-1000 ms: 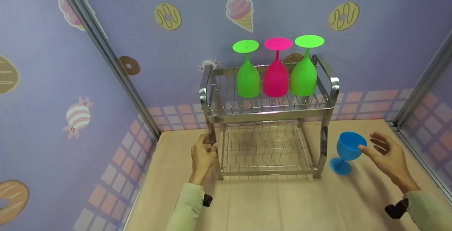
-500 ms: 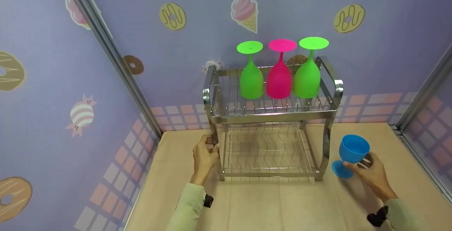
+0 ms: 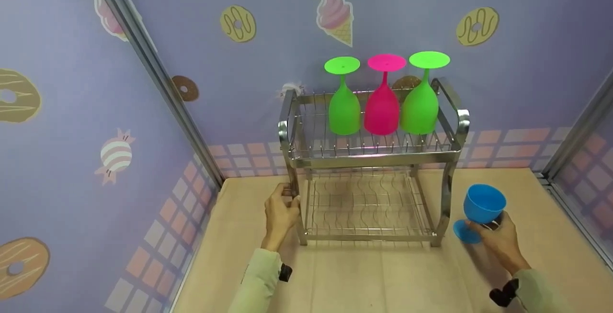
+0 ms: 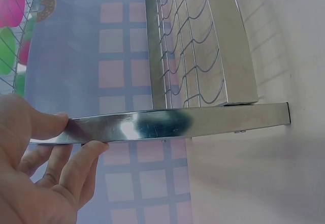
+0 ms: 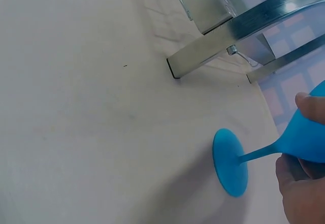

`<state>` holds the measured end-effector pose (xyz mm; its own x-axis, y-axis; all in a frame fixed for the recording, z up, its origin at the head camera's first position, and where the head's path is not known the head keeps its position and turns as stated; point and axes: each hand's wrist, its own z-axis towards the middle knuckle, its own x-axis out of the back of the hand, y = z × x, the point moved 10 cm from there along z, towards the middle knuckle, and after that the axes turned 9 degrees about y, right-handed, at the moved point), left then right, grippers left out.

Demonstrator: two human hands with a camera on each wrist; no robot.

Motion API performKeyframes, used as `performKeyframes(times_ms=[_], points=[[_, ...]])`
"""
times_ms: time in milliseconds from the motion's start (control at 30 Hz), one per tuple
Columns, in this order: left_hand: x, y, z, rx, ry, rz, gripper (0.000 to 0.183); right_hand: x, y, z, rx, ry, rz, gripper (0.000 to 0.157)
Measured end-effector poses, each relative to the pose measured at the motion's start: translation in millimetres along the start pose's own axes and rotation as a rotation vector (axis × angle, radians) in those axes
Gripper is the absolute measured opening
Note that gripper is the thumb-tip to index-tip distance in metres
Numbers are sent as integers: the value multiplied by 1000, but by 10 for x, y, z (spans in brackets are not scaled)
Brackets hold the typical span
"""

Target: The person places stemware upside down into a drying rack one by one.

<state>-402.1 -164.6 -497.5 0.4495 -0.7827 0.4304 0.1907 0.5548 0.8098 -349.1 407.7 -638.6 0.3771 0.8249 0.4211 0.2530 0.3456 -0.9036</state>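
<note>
In the head view, my left hand (image 3: 280, 213) grips the left front upright of a two-tier metal dish rack (image 3: 373, 161). The left wrist view shows the thumb on one side of that upright (image 4: 203, 122) and the fingers on the other. To the right of the rack, my right hand (image 3: 500, 242) holds a blue goblet (image 3: 483, 204) at the lower part of its bowl, mouth up. Its round foot (image 5: 229, 163) is close over the table in the right wrist view. On the top tier, a green goblet (image 3: 345, 112), a pink goblet (image 3: 381, 112) and another green goblet (image 3: 420, 112) stand upside down.
The rack's lower tier (image 3: 364, 203) has wavy wire rows. A beige cloth (image 3: 354, 274) covers the table. Patterned walls (image 3: 268, 64) with a metal corner post (image 3: 158, 76) close in the back and sides.
My right hand has come in from the right and now holds the blue goblet. My left hand stays on the rack upright. The whole head view has shifted slightly.
</note>
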Motion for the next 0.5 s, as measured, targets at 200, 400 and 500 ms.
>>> performKeyframes(times_ms=[200, 400, 500], points=[[-6, -8, -5, 10, -2, -6, 32, 26, -22, -11, 4, 15, 1, 106], [-11, -14, -1, 15, 3, -16, 31, 77, -122, -71, 55, 17, 39, 108], [-9, -17, -1, 12, -4, -41, 31, 109, -195, -106, 96, 22, 79, 109]])
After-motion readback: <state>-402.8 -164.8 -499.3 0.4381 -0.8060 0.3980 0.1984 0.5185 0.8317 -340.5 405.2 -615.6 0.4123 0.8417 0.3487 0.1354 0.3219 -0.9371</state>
